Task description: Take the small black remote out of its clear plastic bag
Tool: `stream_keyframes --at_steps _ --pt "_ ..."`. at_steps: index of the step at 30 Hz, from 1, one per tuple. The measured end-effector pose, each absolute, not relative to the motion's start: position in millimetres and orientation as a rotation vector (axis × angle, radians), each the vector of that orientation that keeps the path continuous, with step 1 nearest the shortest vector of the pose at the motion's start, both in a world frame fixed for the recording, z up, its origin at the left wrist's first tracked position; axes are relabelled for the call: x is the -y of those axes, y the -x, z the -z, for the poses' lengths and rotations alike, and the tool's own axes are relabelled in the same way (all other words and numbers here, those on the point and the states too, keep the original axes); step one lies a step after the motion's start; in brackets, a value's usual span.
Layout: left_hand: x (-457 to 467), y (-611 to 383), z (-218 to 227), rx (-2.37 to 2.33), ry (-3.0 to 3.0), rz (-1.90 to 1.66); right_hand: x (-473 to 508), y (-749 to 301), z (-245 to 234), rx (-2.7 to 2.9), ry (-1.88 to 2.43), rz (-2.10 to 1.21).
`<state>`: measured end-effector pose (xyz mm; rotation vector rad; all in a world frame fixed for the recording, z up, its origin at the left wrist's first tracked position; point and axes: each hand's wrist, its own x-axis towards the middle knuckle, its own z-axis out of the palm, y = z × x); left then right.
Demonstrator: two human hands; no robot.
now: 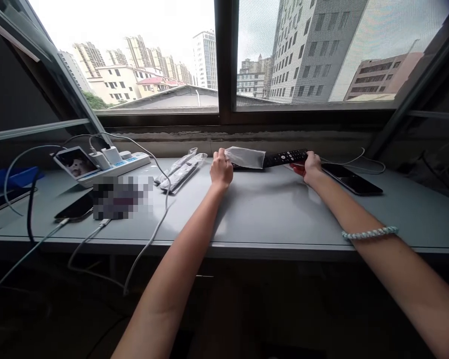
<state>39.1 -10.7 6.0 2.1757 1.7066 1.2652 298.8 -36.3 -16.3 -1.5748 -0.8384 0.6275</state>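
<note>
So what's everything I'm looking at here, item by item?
remote: one, black, far side of table, left end in bag
bag: one, clear, over remote's left end
bagged remotes: about two, dark, left of bag
power strip: one, white, far left
screen: one, lit, by power strip
phones: two, black, one right, one left
cables: several, white, left side
table: one, grey, below window
left hand: one, bare, grips bag
right hand: one, bare, holds remote, bracelet on wrist

Both arms reached far forward, almost straight. The left hand [221,170] curled shut in a pinch, and the right hand [310,167] clenched likewise.
</note>
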Motion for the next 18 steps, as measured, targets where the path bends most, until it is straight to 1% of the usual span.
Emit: stream_keyframes --at_steps 3,9,14,18 --pt "10.9 -38.3 -8.0 -1.702 -2.084 -1.368 36.9 -294.3 16.3 0.634 1.462 -0.659" --pt "9.0 -39.5 -9.7 -1.775 -1.985 -1.445 40.6 -283.2 13.0 0.703 1.524 -0.709" --pt "7.2 -40.1 -5.7 -1.881 -2.092 -1.353 46.0 -271.2 8.0 0.768 1.54 -0.899" --pt "5.8 -39.6 -0.5 -1.96 -2.265 -1.141 50.6 -263.1 4.9 0.856 1.555 -1.032"
